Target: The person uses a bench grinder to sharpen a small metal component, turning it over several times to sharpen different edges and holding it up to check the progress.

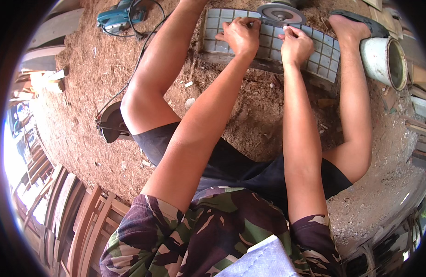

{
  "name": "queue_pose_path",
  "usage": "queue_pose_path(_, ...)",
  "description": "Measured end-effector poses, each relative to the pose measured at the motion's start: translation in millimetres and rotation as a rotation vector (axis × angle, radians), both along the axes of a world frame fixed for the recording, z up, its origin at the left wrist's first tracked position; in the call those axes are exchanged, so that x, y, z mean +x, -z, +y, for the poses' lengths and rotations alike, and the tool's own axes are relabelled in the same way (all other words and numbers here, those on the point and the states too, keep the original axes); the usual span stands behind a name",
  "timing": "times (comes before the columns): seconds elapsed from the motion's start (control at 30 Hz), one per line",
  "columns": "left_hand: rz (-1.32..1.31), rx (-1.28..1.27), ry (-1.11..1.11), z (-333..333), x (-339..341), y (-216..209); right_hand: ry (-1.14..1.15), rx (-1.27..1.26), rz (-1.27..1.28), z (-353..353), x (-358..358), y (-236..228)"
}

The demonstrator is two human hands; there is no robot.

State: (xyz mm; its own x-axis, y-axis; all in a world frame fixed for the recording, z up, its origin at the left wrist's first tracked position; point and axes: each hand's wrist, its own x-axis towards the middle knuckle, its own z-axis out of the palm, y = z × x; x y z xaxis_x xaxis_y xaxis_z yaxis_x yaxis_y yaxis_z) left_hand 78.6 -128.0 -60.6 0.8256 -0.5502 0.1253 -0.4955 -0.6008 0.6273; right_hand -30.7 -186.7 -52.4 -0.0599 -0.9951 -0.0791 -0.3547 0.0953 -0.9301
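My left hand [243, 37] rests over a tile-topped low bench [213, 21], its thumb and forefinger pinched together and one outer finger stretched onto the tiles. Across from it, my right hand [297, 45] is closed with its fingertips drawn together. Both sets of fingertips meet close to the near rim of a round grey grinding wheel [294, 16], which has a nut at its middle. Whatever small piece sits between the fingers is too small and too covered to name. Whether the wheel is turning, I cannot tell.
A teal corded power tool [120, 17] lies at the far left, its cable running past my left leg to a circular saw blade [112, 122]. A whitish bucket [384, 62] lies tipped beside my right foot. Timber pieces [86, 226] stack along the left; sawdust covers the ground.
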Motion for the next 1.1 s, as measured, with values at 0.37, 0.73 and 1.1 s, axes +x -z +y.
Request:
queue_pose_path(0.37, 0.07, -0.033, -0.015, 10.7, 12.6, 0.9, -0.029, 0.006, -0.011, 2.8, 13.3, 7.2)
queue_pose_path(0.73, 0.122, 0.021, -0.039, 25.7, 19.1, -8.8, -0.069, -0.002, -0.013, 10.9, 26.8, 3.9)
queue_pose_path(1.1, 0.063, 0.013, 0.006, 16.8, 27.2, -2.6, -0.049, 0.005, -0.043, 8.9, 25.7, 7.7)
